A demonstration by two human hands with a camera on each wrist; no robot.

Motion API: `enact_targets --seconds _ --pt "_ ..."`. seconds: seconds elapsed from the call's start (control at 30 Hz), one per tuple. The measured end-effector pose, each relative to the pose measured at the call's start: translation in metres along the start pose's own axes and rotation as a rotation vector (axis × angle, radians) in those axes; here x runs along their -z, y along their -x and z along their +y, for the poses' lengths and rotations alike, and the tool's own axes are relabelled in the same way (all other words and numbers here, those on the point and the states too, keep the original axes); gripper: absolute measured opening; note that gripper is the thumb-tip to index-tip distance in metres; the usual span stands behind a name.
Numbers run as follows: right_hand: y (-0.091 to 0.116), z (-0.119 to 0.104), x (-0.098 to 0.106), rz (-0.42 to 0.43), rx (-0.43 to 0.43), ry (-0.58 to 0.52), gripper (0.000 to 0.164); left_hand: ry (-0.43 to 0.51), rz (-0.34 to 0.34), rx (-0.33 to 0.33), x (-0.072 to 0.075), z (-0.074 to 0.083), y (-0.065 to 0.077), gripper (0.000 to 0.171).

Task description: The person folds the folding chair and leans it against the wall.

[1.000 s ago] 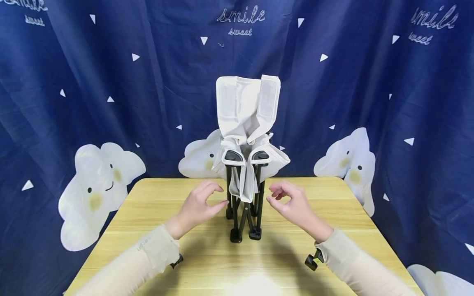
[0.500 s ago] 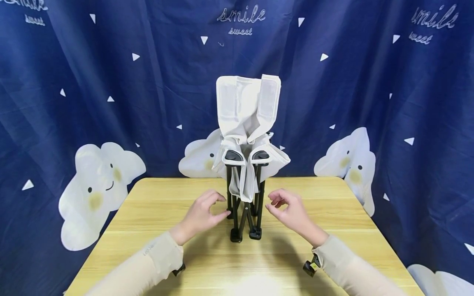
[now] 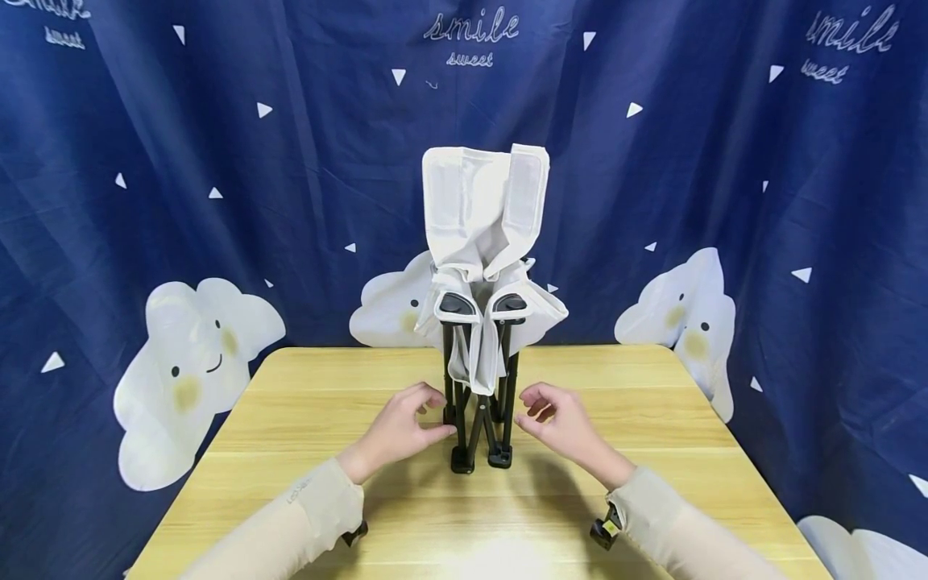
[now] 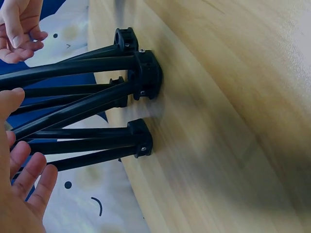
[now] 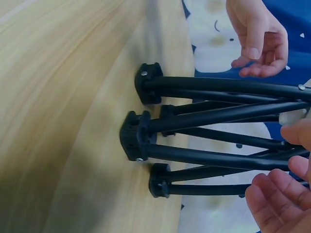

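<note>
A folded camp chair (image 3: 484,201) stands upright at the middle of the table, white fabric bunched over crossed black legs (image 3: 482,427). Beside the legs on the left is my left hand (image 3: 402,423), its thumb and fingers apart and their tips right at the tubes. On the other side, my right hand (image 3: 561,423) curves loosely toward the legs. In the left wrist view the left fingers (image 4: 33,174) lie spread near the black tubes. The right wrist view has the right fingers (image 5: 279,199) loosely bent close to the tubes, gripping nothing.
Light wood table (image 3: 326,387) carries the chair, whose black plastic feet (image 5: 138,136) rest on it. Behind hangs a dark blue curtain (image 3: 326,161) with white clouds and triangles. A wrist camera (image 3: 604,532) shows under the right sleeve.
Both hands have moved down along the chair legs toward the feet. The left hand has also shifted slightly right. The chair stays in place.
</note>
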State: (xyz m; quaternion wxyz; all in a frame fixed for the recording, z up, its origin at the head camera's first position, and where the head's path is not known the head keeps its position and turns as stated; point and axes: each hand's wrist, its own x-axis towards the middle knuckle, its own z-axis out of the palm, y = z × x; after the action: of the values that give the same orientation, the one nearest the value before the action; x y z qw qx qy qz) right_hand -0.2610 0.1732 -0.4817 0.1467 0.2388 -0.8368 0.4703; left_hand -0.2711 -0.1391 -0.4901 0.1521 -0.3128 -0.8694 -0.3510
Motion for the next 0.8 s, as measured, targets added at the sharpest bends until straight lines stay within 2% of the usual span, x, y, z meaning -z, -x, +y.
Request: enact_targets --seconds 0.23,0.5,0.7,0.8 --pt "0.005 0.006 -0.007 -0.065 -0.137 0.0 0.028 0.034 -0.065 0.12 -0.005 0.001 0.002 0.043" --pt "0.01 0.01 -0.014 -0.101 -0.209 -0.006 0.033 0.104 -0.109 0.241 -0.013 0.0 0.005 0.05" --pt "0.012 0.019 -0.021 -0.087 -0.228 -0.003 0.036 0.148 -0.137 0.261 -0.022 -0.003 0.007 0.061" --pt "0.012 0.022 -0.023 -0.084 -0.234 -0.003 0.039 0.134 -0.131 0.258 -0.026 -0.004 0.008 0.062"
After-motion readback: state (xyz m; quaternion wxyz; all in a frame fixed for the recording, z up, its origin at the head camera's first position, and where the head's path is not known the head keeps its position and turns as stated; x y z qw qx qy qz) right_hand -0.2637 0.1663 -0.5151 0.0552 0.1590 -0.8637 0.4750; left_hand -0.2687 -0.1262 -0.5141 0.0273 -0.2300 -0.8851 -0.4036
